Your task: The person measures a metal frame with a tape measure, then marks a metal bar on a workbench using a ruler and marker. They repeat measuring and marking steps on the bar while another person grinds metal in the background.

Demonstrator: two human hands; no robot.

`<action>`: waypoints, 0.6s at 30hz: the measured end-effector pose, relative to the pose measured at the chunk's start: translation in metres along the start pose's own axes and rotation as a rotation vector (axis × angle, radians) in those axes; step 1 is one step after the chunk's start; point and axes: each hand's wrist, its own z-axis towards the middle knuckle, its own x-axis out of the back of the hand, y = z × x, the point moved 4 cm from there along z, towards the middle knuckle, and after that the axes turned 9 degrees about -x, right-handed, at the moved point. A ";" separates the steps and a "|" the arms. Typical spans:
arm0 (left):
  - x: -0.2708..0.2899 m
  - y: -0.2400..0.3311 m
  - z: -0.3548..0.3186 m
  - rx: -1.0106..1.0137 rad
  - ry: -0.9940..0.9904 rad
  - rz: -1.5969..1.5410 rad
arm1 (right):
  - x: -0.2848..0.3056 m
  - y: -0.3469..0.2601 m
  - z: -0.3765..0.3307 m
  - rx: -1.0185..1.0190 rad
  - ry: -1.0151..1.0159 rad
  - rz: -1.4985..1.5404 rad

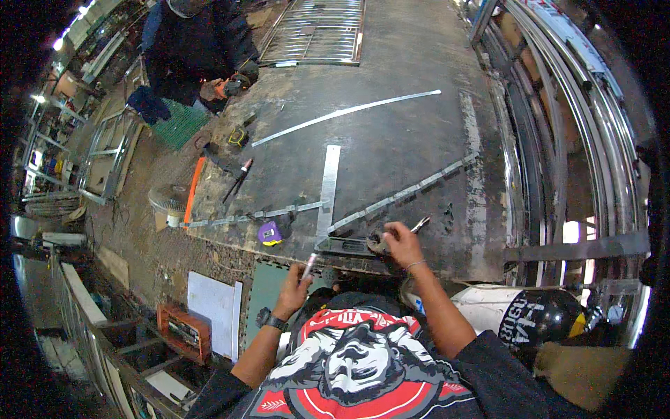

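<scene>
My left hand [292, 292] is closed around a white marker pen [309, 267], held upright just off the table's near edge. My right hand [403, 246] is at that edge, fingers bent onto a dark grey rounded piece [377, 243] whose kind I cannot make out. Beside it lies a tool with a bright metal end [421, 224]. A flat metal bar [328, 188] points away from me. Two notched metal strips, a right one [412, 190] and a left one [269, 211], slant out from it. A purple tape measure [269, 234] sits near the left strip.
A thin curved metal strip [349, 112] and a metal grille [314, 31] lie farther back on the dark table [405, 133]. At far left, a person [192, 49] has an orange power tool [230, 86]. Metal tubes [579, 119] line the right; a black cylinder [534, 318] is below.
</scene>
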 end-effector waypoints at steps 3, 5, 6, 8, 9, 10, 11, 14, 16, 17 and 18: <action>0.019 -0.039 -0.028 0.257 0.209 -0.051 | 0.014 0.006 0.022 0.040 0.032 -0.091; 0.025 -0.057 -0.051 0.303 0.305 -0.154 | 0.013 0.000 0.035 0.127 0.062 -0.190; 0.027 -0.069 -0.065 0.351 0.360 -0.207 | 0.011 -0.007 0.040 0.229 0.077 -0.260; 0.028 -0.094 -0.091 0.388 0.368 0.017 | 0.002 -0.018 0.048 0.303 0.097 -0.288; 0.027 -0.108 -0.106 0.356 0.390 0.134 | -0.004 -0.023 0.051 0.347 0.118 -0.300; 0.018 -0.130 -0.125 0.435 0.485 -0.102 | -0.011 -0.028 0.054 0.363 0.083 -0.351; 0.012 -0.147 -0.141 0.410 0.477 0.013 | -0.018 -0.030 0.056 0.374 0.050 -0.368; -0.007 -0.192 -0.193 0.412 0.472 0.269 | -0.034 -0.034 0.059 0.429 0.013 -0.455; -0.024 -0.212 -0.229 0.541 0.400 0.324 | -0.038 -0.029 0.059 0.435 0.045 -0.463; -0.031 -0.216 -0.244 0.569 0.360 0.356 | -0.039 -0.025 0.059 0.424 0.052 -0.465; -0.036 -0.218 -0.254 0.599 0.323 0.389 | -0.039 -0.022 0.057 0.453 0.071 -0.482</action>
